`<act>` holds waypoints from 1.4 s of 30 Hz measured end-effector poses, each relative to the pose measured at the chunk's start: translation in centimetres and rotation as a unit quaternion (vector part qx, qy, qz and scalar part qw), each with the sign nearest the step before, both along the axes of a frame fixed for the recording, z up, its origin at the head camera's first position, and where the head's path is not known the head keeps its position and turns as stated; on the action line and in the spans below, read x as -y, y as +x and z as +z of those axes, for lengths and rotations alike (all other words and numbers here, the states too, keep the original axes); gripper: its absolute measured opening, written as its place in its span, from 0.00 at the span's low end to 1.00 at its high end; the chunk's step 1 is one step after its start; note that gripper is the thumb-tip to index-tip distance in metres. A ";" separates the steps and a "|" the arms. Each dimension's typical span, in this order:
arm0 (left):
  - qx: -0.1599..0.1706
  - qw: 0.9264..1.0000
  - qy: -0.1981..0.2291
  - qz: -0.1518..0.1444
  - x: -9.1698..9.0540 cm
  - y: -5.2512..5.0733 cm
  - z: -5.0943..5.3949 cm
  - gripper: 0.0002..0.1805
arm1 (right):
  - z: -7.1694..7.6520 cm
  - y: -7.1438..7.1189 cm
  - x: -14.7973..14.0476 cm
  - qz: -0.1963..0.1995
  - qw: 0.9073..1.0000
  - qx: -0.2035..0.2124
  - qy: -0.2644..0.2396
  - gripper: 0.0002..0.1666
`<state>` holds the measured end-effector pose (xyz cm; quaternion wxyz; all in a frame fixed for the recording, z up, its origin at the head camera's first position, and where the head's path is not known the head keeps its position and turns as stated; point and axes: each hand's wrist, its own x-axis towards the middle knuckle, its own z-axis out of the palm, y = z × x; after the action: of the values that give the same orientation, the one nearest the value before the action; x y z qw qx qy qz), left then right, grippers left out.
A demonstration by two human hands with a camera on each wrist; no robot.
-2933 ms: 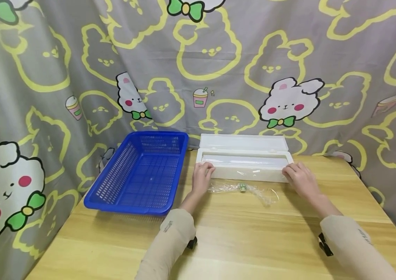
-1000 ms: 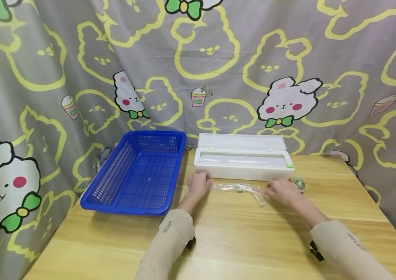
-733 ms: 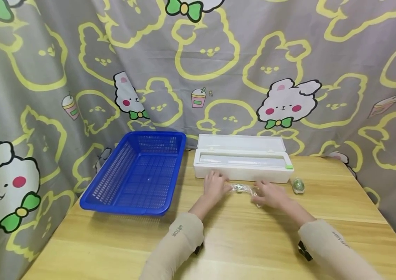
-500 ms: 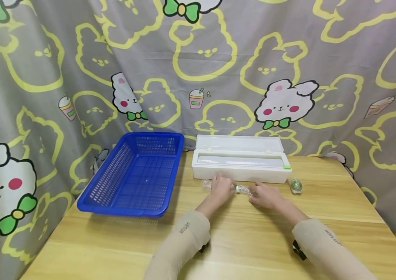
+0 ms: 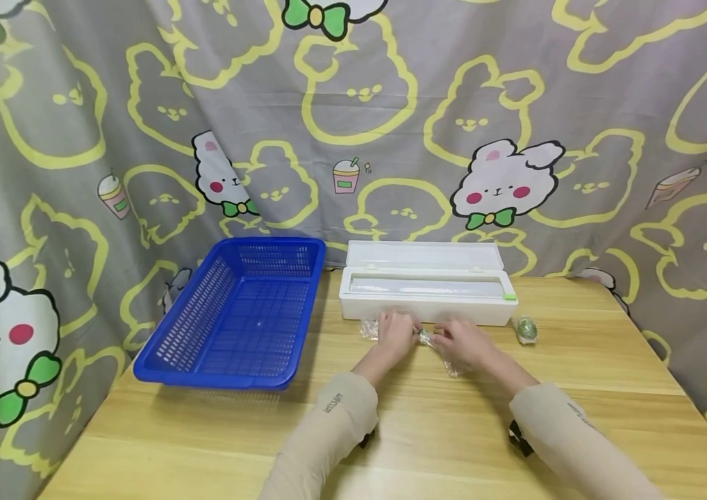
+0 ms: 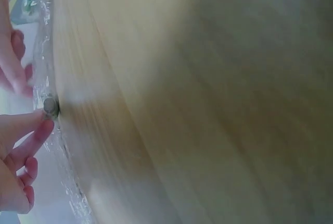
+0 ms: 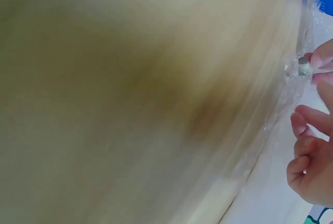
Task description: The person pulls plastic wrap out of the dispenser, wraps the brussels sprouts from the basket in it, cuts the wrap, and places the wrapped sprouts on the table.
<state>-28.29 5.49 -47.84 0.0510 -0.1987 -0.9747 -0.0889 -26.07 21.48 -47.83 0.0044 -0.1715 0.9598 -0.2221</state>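
Observation:
My left hand (image 5: 397, 333) pinches a small green round thing (image 5: 423, 337) between thumb and finger. Its grey flat end shows in the left wrist view. A crinkled strip of clear cling film (image 5: 369, 328) lies around this thing and runs out to both sides. From the right, my right hand (image 5: 467, 340) is close to the film and the small thing, fingers bent; no clear grip shows. Behind both hands stands a white cling film dispenser (image 5: 428, 310), lid raised, a green slider (image 5: 510, 296) at its right end.
A blue plastic basket (image 5: 260, 324) stands on the table's left side. Right of the dispenser lies another green round thing wrapped in film (image 5: 526, 330). A patterned curtain (image 5: 385, 90) hangs along the table's back and sides.
Both hands have come away from the dispenser's ends and in to the small thing. The dispenser's green slider and the wrapped green thing, hidden at first, show now. The film is more bunched.

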 end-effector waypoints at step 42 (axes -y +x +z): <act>0.187 0.937 -0.023 -0.295 2.5 3.1 2.0 0.09 | 0.4 8.6 5.1 -0.005 0.998 -0.033 0.051 0.22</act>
<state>-25.16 2.96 -45.81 -0.1649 -0.4583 -0.8661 -0.1129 -17.44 16.35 -47.44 -0.0193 -0.1737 0.9703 -0.1674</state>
